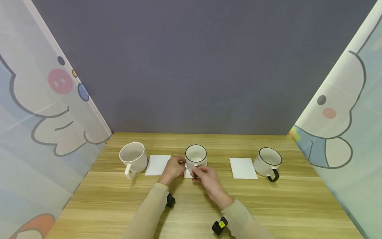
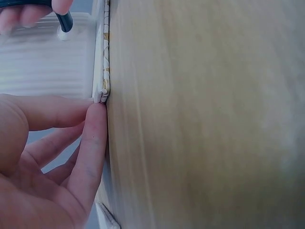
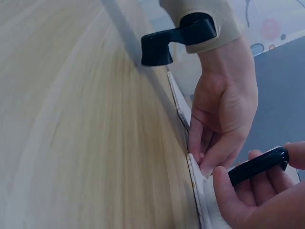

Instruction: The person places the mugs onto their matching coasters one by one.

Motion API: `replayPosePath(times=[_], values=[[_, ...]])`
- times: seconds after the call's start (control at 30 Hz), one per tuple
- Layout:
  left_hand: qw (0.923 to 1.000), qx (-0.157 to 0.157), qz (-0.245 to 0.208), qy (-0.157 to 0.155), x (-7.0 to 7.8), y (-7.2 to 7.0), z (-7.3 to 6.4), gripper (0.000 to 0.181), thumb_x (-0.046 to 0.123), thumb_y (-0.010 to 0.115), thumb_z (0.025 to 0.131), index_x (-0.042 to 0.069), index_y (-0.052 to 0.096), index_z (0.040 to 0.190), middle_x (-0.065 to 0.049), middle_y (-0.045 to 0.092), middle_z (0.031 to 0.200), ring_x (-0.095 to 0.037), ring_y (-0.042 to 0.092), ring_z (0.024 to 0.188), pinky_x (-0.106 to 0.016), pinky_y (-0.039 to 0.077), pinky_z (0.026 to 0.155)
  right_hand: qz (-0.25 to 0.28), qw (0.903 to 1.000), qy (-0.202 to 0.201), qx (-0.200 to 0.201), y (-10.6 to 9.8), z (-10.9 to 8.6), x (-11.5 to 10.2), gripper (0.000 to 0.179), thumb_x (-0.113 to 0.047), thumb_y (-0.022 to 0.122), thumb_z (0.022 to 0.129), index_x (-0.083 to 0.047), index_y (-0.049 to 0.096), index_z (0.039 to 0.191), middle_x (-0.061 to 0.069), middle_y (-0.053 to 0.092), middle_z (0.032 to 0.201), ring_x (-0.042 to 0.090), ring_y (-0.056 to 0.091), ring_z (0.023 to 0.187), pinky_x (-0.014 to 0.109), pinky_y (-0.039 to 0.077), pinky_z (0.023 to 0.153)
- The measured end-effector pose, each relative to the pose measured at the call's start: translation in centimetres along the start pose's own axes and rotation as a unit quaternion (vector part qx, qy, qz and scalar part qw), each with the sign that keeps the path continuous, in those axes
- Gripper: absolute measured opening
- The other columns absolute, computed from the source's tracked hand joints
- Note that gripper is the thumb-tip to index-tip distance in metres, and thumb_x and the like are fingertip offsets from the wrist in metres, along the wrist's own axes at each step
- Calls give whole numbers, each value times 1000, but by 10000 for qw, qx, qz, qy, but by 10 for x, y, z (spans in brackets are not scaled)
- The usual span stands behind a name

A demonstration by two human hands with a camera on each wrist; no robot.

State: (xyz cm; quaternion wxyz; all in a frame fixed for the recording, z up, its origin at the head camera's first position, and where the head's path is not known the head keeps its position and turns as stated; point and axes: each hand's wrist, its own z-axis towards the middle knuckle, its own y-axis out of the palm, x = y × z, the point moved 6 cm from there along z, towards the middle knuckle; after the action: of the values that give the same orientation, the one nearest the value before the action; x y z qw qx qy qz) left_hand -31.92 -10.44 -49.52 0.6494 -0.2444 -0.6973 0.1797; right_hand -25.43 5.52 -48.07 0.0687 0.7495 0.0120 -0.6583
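Note:
A white mug (image 1: 196, 153) with a dark rim stands at the middle of the table, on a white square coaster (image 1: 187, 174). My right hand (image 1: 209, 182) holds the mug's black handle (image 3: 257, 168), with fingers curled round it. From the left side, my left hand (image 1: 174, 168) pinches a corner of that coaster between thumb and finger. The left wrist view shows the coaster's edge (image 2: 106, 52) as thin layers, partly patterned, close against the wood. Most of the coaster is hidden under the mug.
Left of my hands lie another white square coaster (image 1: 158, 165) and an all-white mug (image 1: 137, 162). Over on the right are a third coaster (image 1: 243, 168) and a white mug with a black handle (image 1: 265, 164). A grey panel (image 1: 197, 66) rises behind the wooden table (image 1: 191, 215).

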Motion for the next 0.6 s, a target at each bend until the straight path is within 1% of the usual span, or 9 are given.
replayPosePath(times=[0.1,0.17,0.27,0.33,0.43,0.5,0.6], values=[[10000,7,-31,20,-1,-1,0,32,-5,69,79,-1,72,111,-7,65,82,-14,61,64,-26,53,57,-479,9988,-75,52,-2,-1,-2,35,-23,65,101,11,68,102,8,69,96,17,64,88,45,58,87],[10000,1,-45,41,0,0,1,32,-5,69,79,-2,72,111,-7,64,81,-14,60,64,-25,53,57,-933,9954,-193,109,-5,-3,-5,36,-26,65,101,10,69,103,8,69,98,16,64,89,45,58,85],[10000,36,11,66,0,0,1,33,-5,68,77,-1,72,109,-6,64,80,-14,60,62,-25,52,56,-1356,9899,-403,92,-9,-6,-12,32,-22,67,100,9,70,104,10,70,97,22,66,88,47,58,83],[9999,59,60,91,1,-1,1,33,-5,68,77,-1,73,109,-6,64,80,-13,61,62,-25,53,56,-1551,9865,-530,70,-12,-7,-15,26,-18,67,99,8,71,103,11,71,95,26,67,87,48,58,81],[9999,73,63,64,0,0,1,33,-5,69,77,-1,73,109,-5,65,80,-13,61,62,-25,53,57,-1771,9821,-634,-58,-17,-9,-20,22,-15,67,98,6,72,102,11,71,91,28,67,86,49,58,80],[10000,67,37,13,0,0,1,32,-5,69,78,0,73,110,-5,65,81,-12,61,61,-25,53,57,-2028,9768,-670,-174,-21,-11,-23,21,-15,66,98,4,72,102,9,71,90,25,66,85,46,58,79],[10000,37,-4,-28,0,1,1,31,-5,69,79,0,72,110,-5,64,81,-12,61,60,-24,52,57,-2542,9637,-757,-293,-29,-13,-29,21,-18,66,99,1,73,104,5,71,89,18,65,84,40,57,77]])
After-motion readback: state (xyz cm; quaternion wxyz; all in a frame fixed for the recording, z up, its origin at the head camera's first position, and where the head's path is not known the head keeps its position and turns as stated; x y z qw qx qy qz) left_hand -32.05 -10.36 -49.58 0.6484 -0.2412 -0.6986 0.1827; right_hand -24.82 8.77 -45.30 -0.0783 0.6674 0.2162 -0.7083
